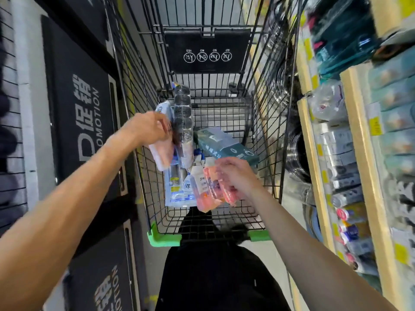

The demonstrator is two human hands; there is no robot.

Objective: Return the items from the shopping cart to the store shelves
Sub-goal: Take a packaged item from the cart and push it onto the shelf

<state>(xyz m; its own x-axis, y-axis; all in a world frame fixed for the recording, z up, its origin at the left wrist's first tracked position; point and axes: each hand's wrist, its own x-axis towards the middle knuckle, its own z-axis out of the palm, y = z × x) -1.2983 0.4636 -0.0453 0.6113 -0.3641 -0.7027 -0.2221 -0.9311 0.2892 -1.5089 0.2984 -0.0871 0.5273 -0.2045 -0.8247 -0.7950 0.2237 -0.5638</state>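
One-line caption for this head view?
Both hands, left and right, lift pink packets from a shopping cart beside stocked shelves.

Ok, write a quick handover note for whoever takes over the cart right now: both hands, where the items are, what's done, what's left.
Left hand: grips a pale pink pack above the cart's left side.
Right hand: holds orange-pink packets over the cart.
In the cart: a clear stack of cups, a teal box and a blue-and-white pack.
Shelves are to the right.
Done: two lots picked up.
Left: shelve those, then the rest.
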